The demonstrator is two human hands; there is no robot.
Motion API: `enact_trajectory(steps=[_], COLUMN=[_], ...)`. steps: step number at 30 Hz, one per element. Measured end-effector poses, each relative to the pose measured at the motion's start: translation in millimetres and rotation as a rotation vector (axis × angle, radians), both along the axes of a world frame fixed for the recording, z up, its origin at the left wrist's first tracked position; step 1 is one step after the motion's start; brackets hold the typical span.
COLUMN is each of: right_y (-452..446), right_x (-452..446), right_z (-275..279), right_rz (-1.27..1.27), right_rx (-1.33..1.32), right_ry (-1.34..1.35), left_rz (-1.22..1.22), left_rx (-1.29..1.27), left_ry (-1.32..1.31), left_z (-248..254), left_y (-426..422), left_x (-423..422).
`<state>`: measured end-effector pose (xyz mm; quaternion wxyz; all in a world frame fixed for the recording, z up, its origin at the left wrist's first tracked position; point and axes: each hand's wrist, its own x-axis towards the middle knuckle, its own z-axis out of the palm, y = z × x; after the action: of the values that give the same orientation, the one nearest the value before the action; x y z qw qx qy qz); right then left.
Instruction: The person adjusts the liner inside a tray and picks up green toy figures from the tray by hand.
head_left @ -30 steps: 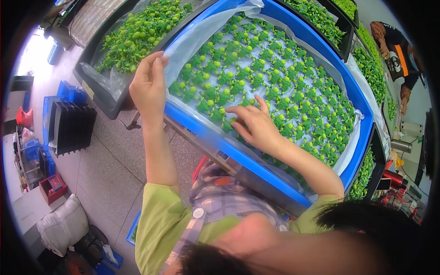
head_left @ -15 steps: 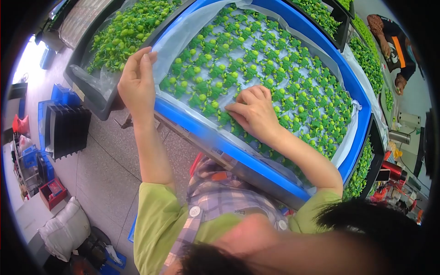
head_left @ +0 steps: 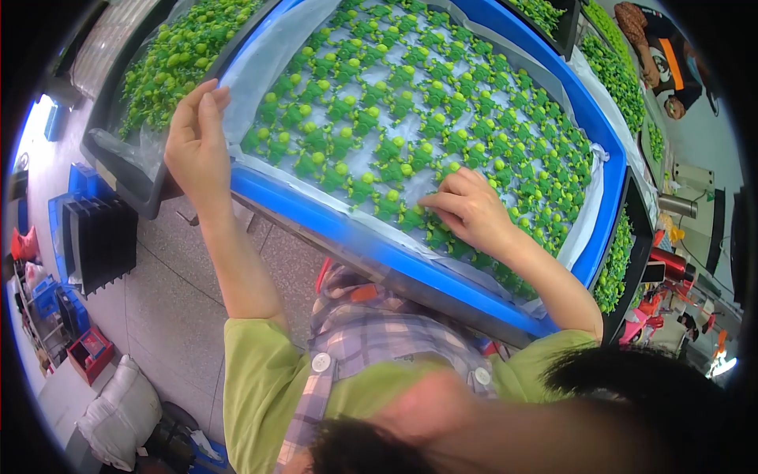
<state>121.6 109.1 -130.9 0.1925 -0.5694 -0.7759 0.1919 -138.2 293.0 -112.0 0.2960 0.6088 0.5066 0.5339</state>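
Note:
A blue tray [head_left: 347, 237] lined with a white plastic sheet [head_left: 251, 95] holds many spaced-out small green figures [head_left: 395, 150], each with a lighter green ball-like part. My right hand [head_left: 474, 212] reaches over its near side. The thumb and fingers are pinched together at a green figure in the near rows, partly hiding it. Beside the tray's left corner my left hand [head_left: 197, 150] is raised, thumb against the curled fingers. Whatever may be inside its fingers is hidden.
Left of the tray, a black bin [head_left: 130, 170] holds a heap of green pieces [head_left: 178, 63]. More green pieces [head_left: 612, 87] lie along the right, where another person [head_left: 659, 59] is at work. Black stacked trays [head_left: 99, 237] and a white sack [head_left: 118, 415] are on the left.
The view has shifted, so the tray appears farther left. My right hand has moved right along the tray's near side. My left hand keeps its closed shape near the corner.

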Motion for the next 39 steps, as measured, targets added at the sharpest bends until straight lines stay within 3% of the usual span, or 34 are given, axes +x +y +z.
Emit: enact_trajectory(steps=[4, 11, 19, 29, 39], right_y=[-14, -46, -74, -88, -102], right_x=[11, 29, 51, 76, 84], right_z=[7, 23, 27, 37, 23], right_rz=[-0.025, 0.0, -0.165, -0.364, -0.359], right_rx=[0.011, -0.202, -0.279, -0.403, -0.5], right_ry=[0.003, -0.119, -0.08, 0.254, 0.157], left_rz=[-0.026, -0.024, -0.065, -0.068, -0.053], left_rx=[0.008, 0.011, -0.013, -0.019, -0.023], left_ry=[0.015, 0.067, 0.038, 0.078, 0.138], left_z=[-1, -3, -6, -9, -7], left_y=[1, 4, 6, 9, 9], left_x=[-2, -4, -7, -10, -9])
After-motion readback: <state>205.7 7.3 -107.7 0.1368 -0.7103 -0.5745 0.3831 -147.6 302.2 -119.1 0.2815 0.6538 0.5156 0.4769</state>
